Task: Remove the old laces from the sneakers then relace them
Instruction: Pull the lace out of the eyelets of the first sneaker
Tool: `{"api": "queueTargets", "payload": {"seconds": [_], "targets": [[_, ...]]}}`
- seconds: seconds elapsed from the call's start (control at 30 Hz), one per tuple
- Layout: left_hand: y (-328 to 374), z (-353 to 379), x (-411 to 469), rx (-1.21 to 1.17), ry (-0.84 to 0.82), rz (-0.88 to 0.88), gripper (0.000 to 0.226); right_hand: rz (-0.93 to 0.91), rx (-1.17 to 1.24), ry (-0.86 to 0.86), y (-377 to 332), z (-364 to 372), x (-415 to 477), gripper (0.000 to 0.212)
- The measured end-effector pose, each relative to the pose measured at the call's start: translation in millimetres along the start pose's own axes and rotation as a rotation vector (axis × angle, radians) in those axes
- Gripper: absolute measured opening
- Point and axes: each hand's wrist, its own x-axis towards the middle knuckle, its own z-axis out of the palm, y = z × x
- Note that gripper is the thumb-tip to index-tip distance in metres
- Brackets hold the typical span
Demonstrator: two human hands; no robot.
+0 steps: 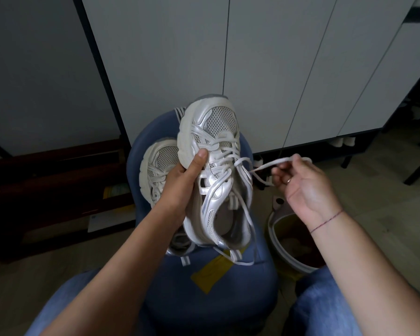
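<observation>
Single head-worn wide-angle view, pitched forward and down. Close over left hand [180, 187] and right hand [303, 187]; blue stool [252, 299] below, cabinet doors [264, 69] across the top.

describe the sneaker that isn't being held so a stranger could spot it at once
Find the round blue seat at the centre. On its left side lies a white mesh-toed sneaker, toe pointing away. Unlike its twin, held up by the left hand with the right hand pinching its lace, it rests on the seat, half hidden behind the left hand.
</observation>
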Motion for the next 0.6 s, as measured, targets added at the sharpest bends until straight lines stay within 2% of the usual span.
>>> {"api": "queueTargets", "payload": {"seconds": [0.1,0.17,0.3,0.4,0.47,0.5,0.6], "targets": [[1.8,-0.6,-0.4,-0.024,-0.003,-0.004,0.064,-0.014,-0.016,0.112,-6.6,-7.4,6.6,0.028],[3.1,-0.9,-0.2,-0.027,0.002,0.009,0.064,-0.03,-0.269,0.072,-6.0,-11.0,6.6,0.026],[5.4,-3.2,1.0,-0.003,0.028,0.024,0.067,0.016,-1.025,-0.231,14.3,-11.1,-3.9,0.021],[7.1,-5.0,-0.2,0.019,0.052,0.033,0.069,0.107,-1.314,-0.423,21.4,-8.8,-9.2,0.024],[8.5,-5.5,-2.1,0.034,0.056,0.046,0.069,0.079,-1.386,-0.429,18.8,-6.9,-10.7,0.025],[9.2,-5.5,-2.8,0.043,0.053,0.053,0.07,0.009,-1.373,-0.394,16.1,-5.8,-11.6,0.02],[11.8,-3.9,-4.6,0.08,0.032,0.075,0.06,-0.423,-1.1,-0.276,1.9,2.2,-18.9,0.016]]}}
